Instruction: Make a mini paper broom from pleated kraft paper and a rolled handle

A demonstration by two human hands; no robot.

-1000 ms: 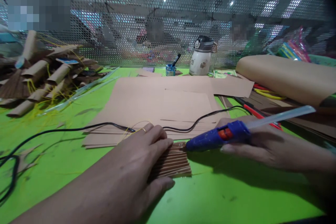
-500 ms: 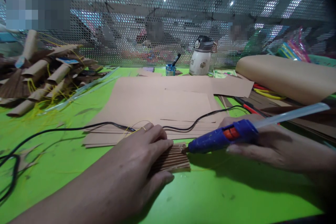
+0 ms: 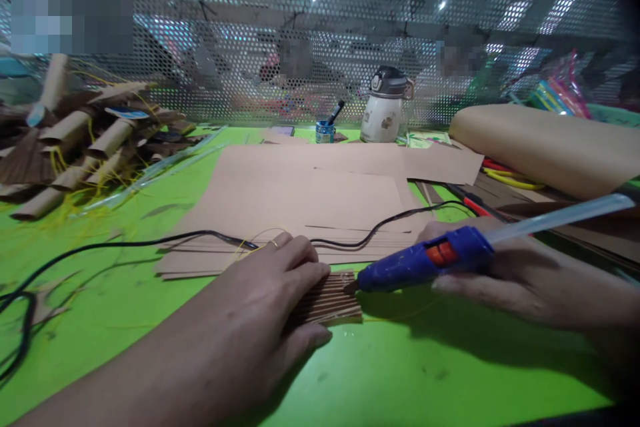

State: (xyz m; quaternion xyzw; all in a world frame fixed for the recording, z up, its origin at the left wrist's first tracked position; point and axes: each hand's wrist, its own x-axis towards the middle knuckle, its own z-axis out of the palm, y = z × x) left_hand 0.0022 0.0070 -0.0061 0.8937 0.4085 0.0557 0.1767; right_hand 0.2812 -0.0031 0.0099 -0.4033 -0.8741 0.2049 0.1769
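My left hand (image 3: pixel 280 300) presses a pleated piece of brown paper (image 3: pixel 333 300) down on the green table, fingers along its far side and thumb along its near side. Its left part is hidden under my palm. My right hand (image 3: pixel 500 280) is closed around a blue hot glue gun (image 3: pixel 425 260). A long clear glue stick (image 3: pixel 560 219) juts from the gun's back end. The nozzle touches or nearly touches the right end of the pleats, where a little clear glue shows. A thin yellow string runs out to the right of the pleated paper.
Flat brown paper sheets (image 3: pixel 280 193) lie stacked beyond my hands. A black cord (image 3: pixel 150 240) crosses the table. Paper rolls with yellow strings (image 3: pixel 113 137) are piled at the left. A white bottle (image 3: pixel 383 117) and a small blue jar (image 3: pixel 325 132) stand before a perforated metal screen (image 3: pixel 225 67).
Almost nothing differs. The glue gun's nozzle stays at the right end of the pleated paper, and both hands hold nearly the same place; the view has shifted very slightly.
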